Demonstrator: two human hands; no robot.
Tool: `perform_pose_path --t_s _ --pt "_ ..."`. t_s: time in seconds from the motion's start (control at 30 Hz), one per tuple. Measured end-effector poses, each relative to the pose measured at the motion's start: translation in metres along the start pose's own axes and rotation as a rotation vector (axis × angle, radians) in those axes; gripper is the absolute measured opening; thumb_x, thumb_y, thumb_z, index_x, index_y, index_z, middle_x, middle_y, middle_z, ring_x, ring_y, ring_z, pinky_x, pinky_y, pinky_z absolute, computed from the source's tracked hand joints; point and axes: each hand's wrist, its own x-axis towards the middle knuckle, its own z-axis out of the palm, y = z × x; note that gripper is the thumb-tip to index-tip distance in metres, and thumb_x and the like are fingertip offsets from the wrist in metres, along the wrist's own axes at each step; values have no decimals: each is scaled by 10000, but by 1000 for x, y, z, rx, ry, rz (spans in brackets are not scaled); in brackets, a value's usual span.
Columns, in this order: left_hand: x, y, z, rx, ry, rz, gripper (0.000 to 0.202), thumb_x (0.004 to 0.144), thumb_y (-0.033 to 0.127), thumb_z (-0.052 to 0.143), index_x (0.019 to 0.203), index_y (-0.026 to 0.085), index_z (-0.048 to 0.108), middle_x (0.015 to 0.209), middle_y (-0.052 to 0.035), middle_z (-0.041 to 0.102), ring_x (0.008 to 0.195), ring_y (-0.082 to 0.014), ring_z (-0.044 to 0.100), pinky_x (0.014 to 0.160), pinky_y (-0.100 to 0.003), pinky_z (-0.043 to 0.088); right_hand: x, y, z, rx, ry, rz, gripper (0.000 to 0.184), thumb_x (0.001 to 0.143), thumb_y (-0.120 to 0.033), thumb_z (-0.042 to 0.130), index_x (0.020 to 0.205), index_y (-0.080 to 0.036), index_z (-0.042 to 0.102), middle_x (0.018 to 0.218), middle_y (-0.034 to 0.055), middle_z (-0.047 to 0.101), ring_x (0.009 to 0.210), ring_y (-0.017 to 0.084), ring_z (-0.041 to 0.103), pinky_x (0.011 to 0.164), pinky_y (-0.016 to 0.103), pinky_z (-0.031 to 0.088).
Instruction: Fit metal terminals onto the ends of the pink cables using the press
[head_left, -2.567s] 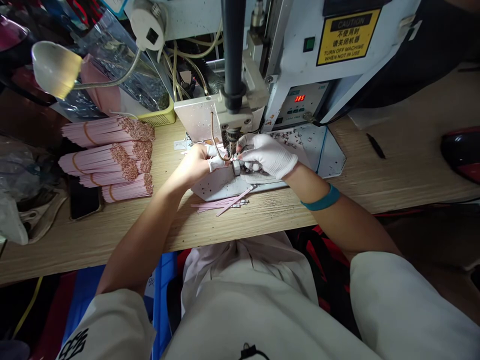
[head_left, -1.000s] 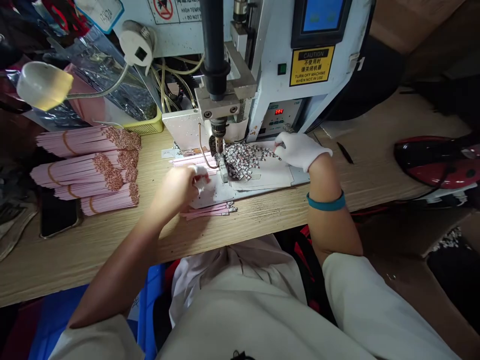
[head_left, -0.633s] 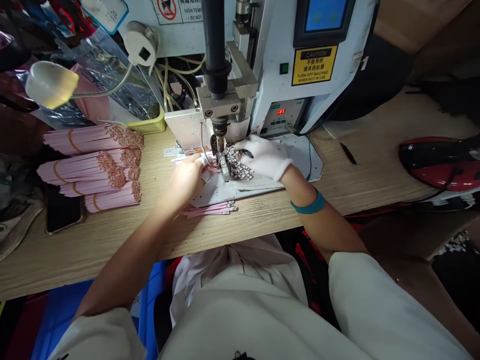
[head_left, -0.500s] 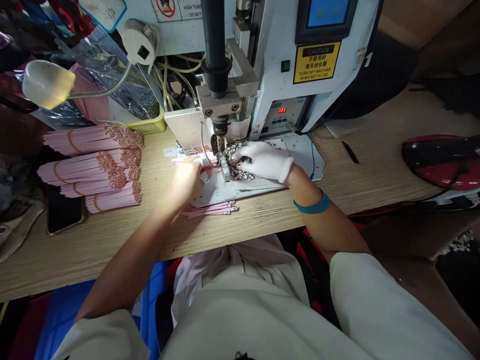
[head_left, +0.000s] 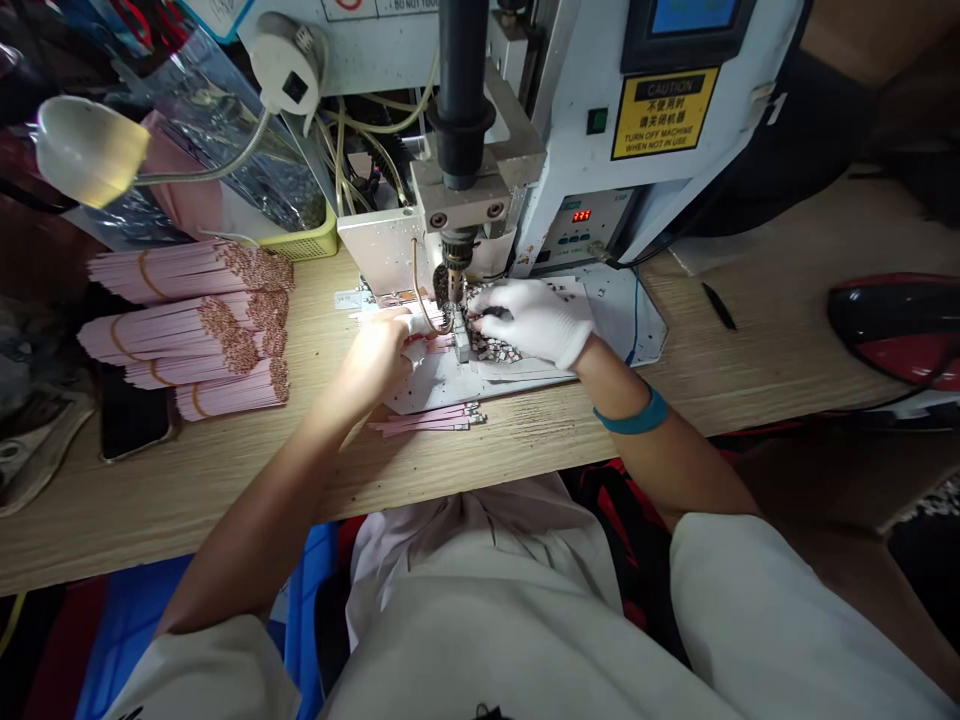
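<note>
Thin pale-pink flat strips (head_left: 397,318) were pinched at their ends by the left hand (head_left: 371,360), its fingers bunched together, just beside a small square metal block (head_left: 461,347) under a steel press head (head_left: 456,255). The strips appeared to be held low so that their ends were kept close to that head. A heap of tiny brown-and-white chips (head_left: 487,348) lay just right of the block, and a right hand in a white fabric glove (head_left: 531,322) was curved over it, fingers reaching toward the block. Whether a chip was pinched could not be told. Both hands were supported by a white sheet (head_left: 442,388), laid on a pale wood-grain bench (head_left: 150,500). A few loose pink strips (head_left: 427,421) were left at the sheet's near edge, while thick bundles of pink strips bound with orange bands (head_left: 187,272) were stacked at the left, seemingly within easy reach of the left hand. A silver gooseneck lamp (head_left: 90,150) was bent toward the bench, apparently to light the work. Above the right hand, a red-digit control panel (head_left: 581,225) was set into the pale-blue machine housing (head_left: 600,120).
</note>
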Motion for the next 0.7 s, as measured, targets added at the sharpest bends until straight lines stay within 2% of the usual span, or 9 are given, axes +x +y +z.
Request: perform_pose_path --t_s 0.1,0.2,0.27,0.37,0.43,0.57,0.7 --pt "0 0 -1 -84 -14 -1 229 771 205 517 870 127 708 869 -104 704 801 -230 628 710 -308 473 4 -2 7 21 -16 18 259 760 -103 603 966 -140 756 1004 74 742 946 238 658 872 352 482" --pt "0 0 -2 -150 -30 -3 242 810 272 522 853 126 710 852 -94 707 785 -217 621 705 -303 456 2 -6 2 112 17 112 108 755 -136 646 832 -149 722 843 54 720 826 221 654 790 354 508" --pt "1 0 -2 -195 -34 -10 259 822 307 527 846 123 707 839 -87 706 769 -208 614 703 -301 450 0 -9 -3 335 35 227 20 761 -169 678 773 -156 669 723 38 674 692 193 635 662 327 525" --pt "1 0 -3 -274 -53 -43 301 830 367 531 844 121 705 840 -81 708 768 -205 608 699 -300 449 -1 -17 -3 819 9 400 132 757 -172 720 751 -172 588 617 13 610 509 140 575 467 269 502" --pt "0 -1 -4 -354 -61 -83 331 823 414 546 818 120 700 831 -78 704 769 -204 605 690 -294 452 0 -21 1 1021 -15 458 198 741 -150 752 731 -177 556 592 7 599 454 117 551 401 236 482" --pt "-1 -3 -3 -577 -92 -173 355 765 473 643 765 120 677 755 -54 674 678 -164 566 604 -252 426 1 -26 6 1102 -74 470 198 752 -105 749 699 -156 565 559 7 587 426 90 538 323 167 408" --pt "0 -6 1 -729 -102 -178 303 732 421 712 801 130 666 767 -28 657 646 -130 542 589 -228 417 1 -24 4 1128 -98 456 147 763 -47 710 736 -137 597 564 4 586 435 92 556 334 162 430"
